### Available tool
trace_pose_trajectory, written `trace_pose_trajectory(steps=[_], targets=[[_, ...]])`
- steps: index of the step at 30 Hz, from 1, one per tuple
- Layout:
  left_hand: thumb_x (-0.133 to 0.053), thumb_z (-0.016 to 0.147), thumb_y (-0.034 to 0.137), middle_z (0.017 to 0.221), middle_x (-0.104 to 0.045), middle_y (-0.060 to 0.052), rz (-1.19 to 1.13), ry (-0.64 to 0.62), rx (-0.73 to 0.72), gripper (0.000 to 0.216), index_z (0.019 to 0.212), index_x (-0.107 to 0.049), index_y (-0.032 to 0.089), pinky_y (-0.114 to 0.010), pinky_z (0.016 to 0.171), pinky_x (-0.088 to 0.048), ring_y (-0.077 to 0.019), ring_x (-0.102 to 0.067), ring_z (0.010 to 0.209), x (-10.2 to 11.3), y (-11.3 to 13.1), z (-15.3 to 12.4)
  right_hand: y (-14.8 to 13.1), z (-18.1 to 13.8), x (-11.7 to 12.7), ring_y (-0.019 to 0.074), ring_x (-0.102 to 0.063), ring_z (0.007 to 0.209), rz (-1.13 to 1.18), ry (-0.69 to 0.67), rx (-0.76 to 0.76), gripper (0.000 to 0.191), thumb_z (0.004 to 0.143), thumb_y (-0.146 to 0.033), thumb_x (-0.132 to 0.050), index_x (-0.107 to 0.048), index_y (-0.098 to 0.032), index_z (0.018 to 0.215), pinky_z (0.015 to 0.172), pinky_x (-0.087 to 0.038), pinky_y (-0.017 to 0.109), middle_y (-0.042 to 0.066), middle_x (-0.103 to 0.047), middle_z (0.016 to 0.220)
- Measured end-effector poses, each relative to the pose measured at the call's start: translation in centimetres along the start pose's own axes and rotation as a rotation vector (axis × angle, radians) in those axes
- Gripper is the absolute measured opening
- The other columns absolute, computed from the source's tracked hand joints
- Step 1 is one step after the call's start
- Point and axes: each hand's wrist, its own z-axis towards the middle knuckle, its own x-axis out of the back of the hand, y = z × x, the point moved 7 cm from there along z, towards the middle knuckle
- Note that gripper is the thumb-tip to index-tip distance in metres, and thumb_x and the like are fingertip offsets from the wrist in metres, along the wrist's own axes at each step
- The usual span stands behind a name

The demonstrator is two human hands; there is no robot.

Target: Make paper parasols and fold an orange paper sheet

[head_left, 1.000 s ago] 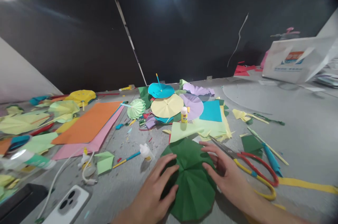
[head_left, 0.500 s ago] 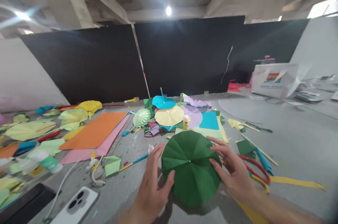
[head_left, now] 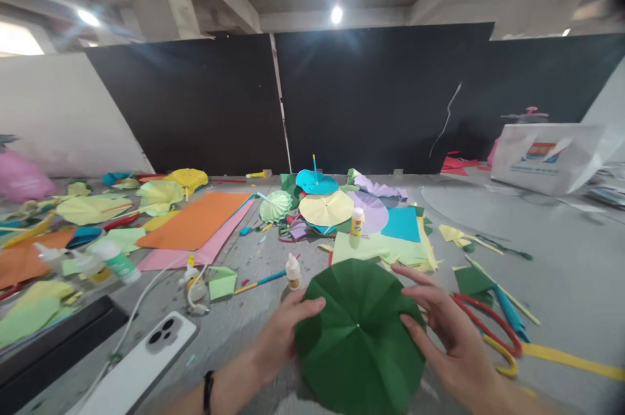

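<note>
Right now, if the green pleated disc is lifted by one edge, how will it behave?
Probably very light: the green pleated disc is thin folded paper. Radial creases likely stiffen it, though an unsupported edge may sag. Pinching hard would likely crumple the rim.

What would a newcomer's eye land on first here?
The dark green pleated paper circle at bottom centre, gripped at its rim by the left hand with the right hand spread against it. Behind it sits a heap of pastel paper parasols; a large orange paper sheet lies left.
</note>
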Motion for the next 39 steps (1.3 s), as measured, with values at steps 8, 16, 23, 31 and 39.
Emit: trace_pose_trajectory(steps=[8, 16, 23, 31, 39], targets=[[-0.061, 0.089, 0.028, 0.104, -0.079, -0.015, -0.158, 0.104, 0.126, 0.03, 0.104, -0.075, 0.007, -0.034, 0.085, -0.059, -0.0268, -0.076, 0.094, 0.2, -1.1, 0.1, -0.9, 0.1, -0.9, 0.031, -0.034, 0.149, -0.45, -0.119, 0.166, 0.037, 0.097, -0.008, -0.051, -0.053, -0.026, 0.129, 0.115, -0.045, 0.052, 0.013, -0.035, 0.159], [-0.058, 0.093, 0.03, 0.098, -0.08, -0.013, -0.271, 0.067, 0.106, 0.03, 0.106, -0.075, 0.008, -0.036, 0.093, -0.058, -0.028, -0.075, 0.101, 0.2, -1.2, 0.4, -2.0, -0.5, -2.6, 0.0326, -0.027, 0.152, -0.591, -0.274, 0.34, 0.036, 0.094, -0.007, -0.058, -0.057, -0.024, 0.126, 0.117, -0.043, 0.055, 0.011, -0.038, 0.158], [-0.057, 0.094, 0.028, 0.098, -0.081, -0.012, -0.281, 0.07, 0.091, 0.029, 0.107, -0.075, 0.009, -0.037, 0.095, -0.057, -0.0275, -0.075, 0.103, 0.0, -1.2, 0.3, -1.0, 0.0, -1.5, 0.0301, -0.036, 0.146, -0.574, -0.172, 0.228, 0.044, 0.096, -0.012, -0.056, -0.046, -0.022, 0.138, 0.112, -0.047, 0.056, 0.015, -0.047, 0.149], [-0.06, 0.094, 0.033, 0.098, -0.08, -0.012, -0.276, 0.019, 0.076, 0.031, 0.109, -0.074, 0.009, -0.037, 0.095, -0.057, -0.0282, -0.075, 0.103, 0.0, -1.2, 0.4, -1.2, -0.3, -2.3, 0.0286, -0.034, 0.148, -0.597, -0.271, 0.279, 0.041, 0.097, -0.012, -0.055, -0.051, -0.021, 0.136, 0.115, -0.046, 0.051, 0.014, -0.048, 0.149], [-0.063, 0.089, 0.035, 0.091, -0.08, -0.012, -0.296, -0.017, 0.034, 0.032, 0.105, -0.074, 0.01, -0.037, 0.088, -0.057, -0.0291, -0.076, 0.092, -0.9, -0.5, -0.1, -3.3, -0.6, -3.0, 0.0309, -0.031, 0.15, -0.647, -0.357, 0.359, 0.04, 0.097, -0.009, -0.054, -0.056, -0.018, 0.136, 0.114, -0.048, 0.05, 0.017, -0.043, 0.155]])
